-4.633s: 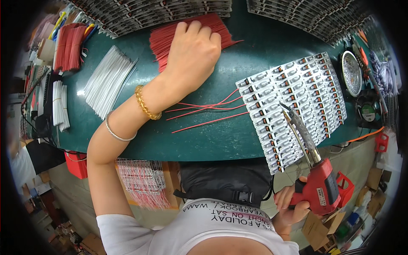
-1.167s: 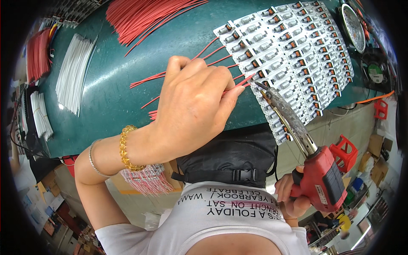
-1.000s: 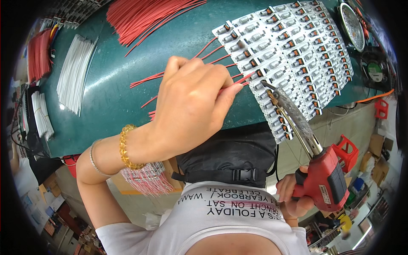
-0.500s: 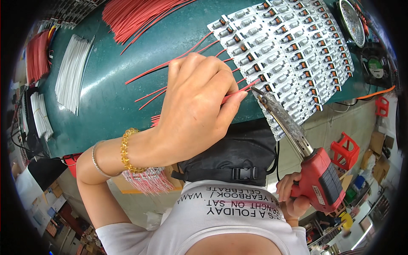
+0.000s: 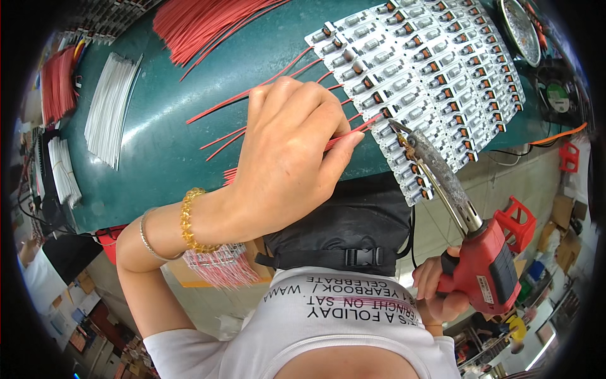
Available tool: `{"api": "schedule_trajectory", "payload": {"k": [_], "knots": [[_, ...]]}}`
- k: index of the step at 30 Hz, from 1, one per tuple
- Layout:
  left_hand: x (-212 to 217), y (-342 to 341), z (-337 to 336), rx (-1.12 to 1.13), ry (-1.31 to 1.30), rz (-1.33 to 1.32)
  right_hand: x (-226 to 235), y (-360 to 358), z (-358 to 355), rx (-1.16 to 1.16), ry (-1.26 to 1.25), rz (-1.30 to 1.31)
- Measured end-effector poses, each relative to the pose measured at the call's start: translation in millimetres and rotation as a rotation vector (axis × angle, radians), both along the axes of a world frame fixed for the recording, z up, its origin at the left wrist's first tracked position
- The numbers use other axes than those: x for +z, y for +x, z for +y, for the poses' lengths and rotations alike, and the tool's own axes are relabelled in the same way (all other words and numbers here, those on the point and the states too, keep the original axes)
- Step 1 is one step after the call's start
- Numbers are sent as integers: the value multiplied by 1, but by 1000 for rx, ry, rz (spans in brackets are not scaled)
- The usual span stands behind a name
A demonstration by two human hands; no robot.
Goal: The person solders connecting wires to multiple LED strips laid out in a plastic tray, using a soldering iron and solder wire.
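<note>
L hand pinches thin red wire betw thumb + fingers, wire end touching edge of white circuit-board panel on green table. R hand gripped round red soldering gun, tip at same board edge, just beside wire end. Loose red wires behind L hand; white wire bundle far left.

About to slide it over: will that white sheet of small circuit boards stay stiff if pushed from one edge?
The board panel lies flat and overhangs the green bench unsagged, so probably stiff. Its scored rows might snap under bending.
</note>
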State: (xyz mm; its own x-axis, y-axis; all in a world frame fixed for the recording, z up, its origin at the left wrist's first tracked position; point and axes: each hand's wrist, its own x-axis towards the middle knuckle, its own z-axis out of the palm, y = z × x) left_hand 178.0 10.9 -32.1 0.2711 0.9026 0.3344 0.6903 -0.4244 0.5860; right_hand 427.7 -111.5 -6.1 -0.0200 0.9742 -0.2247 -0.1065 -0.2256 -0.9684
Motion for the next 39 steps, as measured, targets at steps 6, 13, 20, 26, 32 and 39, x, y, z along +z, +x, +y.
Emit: {"api": "schedule_trajectory", "payload": {"k": [6,13,20,26,32,39], "knots": [[17,-8,7,120,46,-285,2,9,-6,-33,-56,107],[22,6,-17,62,11,-133,1,15,-9,-26,-45,148],[-6,29,-27,268,56,-112,-5,19,-17,-50,81,89],[-13,31,-28,272,126,-89,0,13,-18,29,-26,-19],[-15,32,-28,270,152,-97,5,6,-18,-97,-26,-32],[-16,32,-28,271,160,-78,0,17,-14,-25,43,25]]}}
